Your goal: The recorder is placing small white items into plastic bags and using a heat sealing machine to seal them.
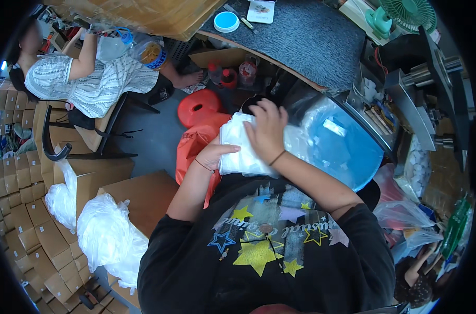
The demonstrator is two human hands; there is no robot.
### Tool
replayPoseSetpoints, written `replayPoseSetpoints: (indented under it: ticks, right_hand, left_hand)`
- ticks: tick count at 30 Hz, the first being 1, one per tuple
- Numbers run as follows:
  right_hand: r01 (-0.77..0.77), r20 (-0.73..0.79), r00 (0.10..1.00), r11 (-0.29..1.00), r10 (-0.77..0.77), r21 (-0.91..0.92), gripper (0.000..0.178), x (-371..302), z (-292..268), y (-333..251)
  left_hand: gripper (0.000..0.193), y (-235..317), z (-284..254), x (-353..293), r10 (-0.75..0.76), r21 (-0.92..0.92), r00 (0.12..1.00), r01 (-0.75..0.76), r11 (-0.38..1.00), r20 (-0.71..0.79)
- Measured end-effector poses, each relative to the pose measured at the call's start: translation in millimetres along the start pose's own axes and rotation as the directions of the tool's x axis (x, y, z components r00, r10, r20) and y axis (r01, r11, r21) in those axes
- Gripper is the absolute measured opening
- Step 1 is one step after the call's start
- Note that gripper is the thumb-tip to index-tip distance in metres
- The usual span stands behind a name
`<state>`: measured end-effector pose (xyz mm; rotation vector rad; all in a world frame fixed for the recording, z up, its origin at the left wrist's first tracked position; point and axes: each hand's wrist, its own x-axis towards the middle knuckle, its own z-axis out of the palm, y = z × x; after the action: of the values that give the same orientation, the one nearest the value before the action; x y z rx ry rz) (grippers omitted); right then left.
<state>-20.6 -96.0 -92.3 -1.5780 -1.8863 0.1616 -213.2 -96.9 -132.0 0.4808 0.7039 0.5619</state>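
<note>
A stack of thin white, translucent plastic bags [233, 137] is held up in front of my chest. My left hand [213, 155] grips its left side, thumb on top and the other fingers hidden beneath. Across the stack's upper right lies my right hand [268, 131], its fingers stretched and spread. Just right of the stack stands a large blue tub [353, 162], with clear plastic sheeting [300, 144] at its near side. An orange-red plastic bag [188, 152] hangs behind my left hand, below a red stool seat [198, 107].
A table with a blue-grey cover [306, 42] stands ahead, with a metal machine [421, 78] at right. Cardboard boxes [144, 196] and white plastic bundles [104, 230] crowd the left. Another person [86, 78] sits at upper left near a chair [104, 128].
</note>
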Motion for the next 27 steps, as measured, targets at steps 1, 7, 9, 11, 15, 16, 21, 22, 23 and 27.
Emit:
replayPoseSetpoints:
  ticks: [1, 7, 9, 11, 15, 16, 21, 22, 23, 27]
  right_hand:
    - [-0.02, -0.011, 1.0, 0.998, 0.021, 0.063, 0.043, 2, 9, -12]
    - [-0.174, -0.105, 0.971, 0.933, 0.216, 0.314, 0.032, 36, 14, -44]
    - [0.052, -0.012, 0.999, 0.935, -0.051, 0.352, 0.031, 31, -18, -25]
    - [-0.024, -0.049, 0.998, 0.987, 0.032, 0.158, 0.031, 20, -48, 6]
    - [-0.479, 0.43, 0.776, 0.875, 0.461, -0.074, 0.053, -45, -79, 92]
    - [-0.48, 0.435, 0.774, 0.874, 0.461, -0.073, 0.053, -52, -80, 104]
    - [-0.776, 0.775, 0.624, -0.04, 0.1, 0.63, 0.076, -79, -67, 114]
    - [-0.766, 0.765, 0.64, -0.023, 0.078, 0.643, 0.091, -80, -65, 112]
    - [-0.765, 0.764, 0.641, -0.026, 0.074, 0.644, 0.091, -82, -63, 112]
    - [-0.706, 0.693, 0.706, 0.078, 0.143, 0.704, 0.113, -78, -69, 103]
  left_hand:
    - [0.077, -2, 0, 1, -0.011, 0.001, 1.0, 0.011, 1.0, 0.004]
    - [0.067, -8, -12, 13, -0.073, -0.231, 0.997, 0.07, 0.97, -0.004]
    - [0.065, -8, -10, 7, -0.038, -0.233, 0.999, 0.035, 0.972, -0.008]
    - [0.062, -10, -12, 1, 0.077, -0.105, 0.996, -0.073, 0.992, 0.04]
    - [0.07, -8, -18, 3, 0.004, -0.149, 0.999, 0.003, 0.989, 0.043]
    - [0.082, -7, -16, 3, 0.006, -0.105, 0.999, -0.001, 0.995, 0.043]
    - [0.089, -1, -6, 4, 0.154, 0.182, 0.969, -0.19, 0.965, 0.195]
    - [0.084, 1, 7, -6, 0.186, 0.201, 0.958, -0.231, 0.952, 0.217]
    - [0.078, 1, 14, -12, 0.216, 0.221, 0.946, -0.271, 0.937, 0.242]
    - [0.094, -13, 10, -27, 0.254, 0.438, 0.935, -0.342, 0.831, 0.248]
